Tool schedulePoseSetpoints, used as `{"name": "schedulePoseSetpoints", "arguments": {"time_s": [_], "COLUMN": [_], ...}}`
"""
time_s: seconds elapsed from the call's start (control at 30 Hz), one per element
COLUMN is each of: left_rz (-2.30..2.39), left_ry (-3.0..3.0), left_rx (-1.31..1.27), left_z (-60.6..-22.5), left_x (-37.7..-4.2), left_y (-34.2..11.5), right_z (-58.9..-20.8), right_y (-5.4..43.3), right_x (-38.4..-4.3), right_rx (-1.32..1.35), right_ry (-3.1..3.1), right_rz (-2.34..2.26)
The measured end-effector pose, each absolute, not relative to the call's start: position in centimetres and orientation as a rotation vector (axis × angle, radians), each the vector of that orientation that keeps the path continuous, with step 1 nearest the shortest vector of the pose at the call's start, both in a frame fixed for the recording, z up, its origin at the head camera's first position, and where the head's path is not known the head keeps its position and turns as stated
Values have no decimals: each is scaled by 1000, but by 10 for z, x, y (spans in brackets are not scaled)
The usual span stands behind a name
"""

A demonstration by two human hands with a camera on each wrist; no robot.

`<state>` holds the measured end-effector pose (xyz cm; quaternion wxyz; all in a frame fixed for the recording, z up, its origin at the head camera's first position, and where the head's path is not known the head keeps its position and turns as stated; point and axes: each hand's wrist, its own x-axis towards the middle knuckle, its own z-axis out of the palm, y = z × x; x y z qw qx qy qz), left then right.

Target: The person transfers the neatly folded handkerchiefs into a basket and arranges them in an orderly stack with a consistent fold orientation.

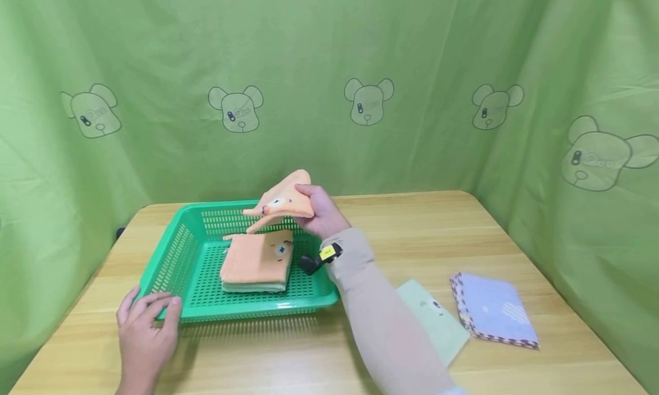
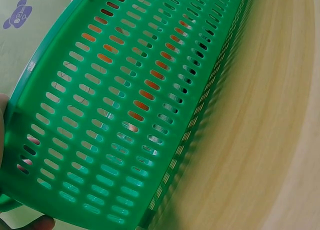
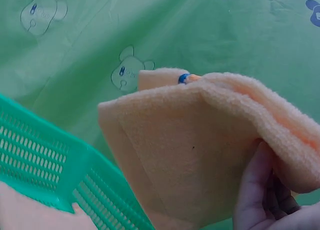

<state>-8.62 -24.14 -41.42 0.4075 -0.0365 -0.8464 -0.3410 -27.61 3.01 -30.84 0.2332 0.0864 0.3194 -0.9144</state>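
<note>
My right hand (image 1: 323,213) pinches a folded orange towel (image 1: 290,199) with a small embroidered face, raised above the back right part of a green plastic basket (image 1: 247,311). In the right wrist view this towel (image 3: 170,150) is bent, with its folded layers slightly parted. Another folded orange towel (image 1: 252,260) lies in the basket on top of a pale green one (image 1: 254,288). At the basket's front left corner, my left hand (image 1: 146,338) grips the rim. The left wrist view is mostly the slotted basket wall (image 2: 20,127), with only bits of fingers at the edge.
On the wooden table (image 1: 412,229), right of the basket, lie a light green towel (image 1: 429,318), partly behind my right forearm, and a blue towel (image 1: 496,309) with a checked border. A green curtain (image 1: 309,51) printed with bear heads encloses the back and sides.
</note>
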Motion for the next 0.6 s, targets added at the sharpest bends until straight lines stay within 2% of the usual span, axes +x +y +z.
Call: {"name": "schedulePoseSetpoints", "arguments": {"time_s": [0.6], "left_rz": [-864], "left_ry": [-2154], "left_rx": [-75], "left_z": [-415], "left_x": [-84], "left_y": [-242], "right_z": [-335], "right_y": [15], "right_x": [-270], "right_rx": [-11], "right_ry": [1244], "right_rz": [-2267]}}
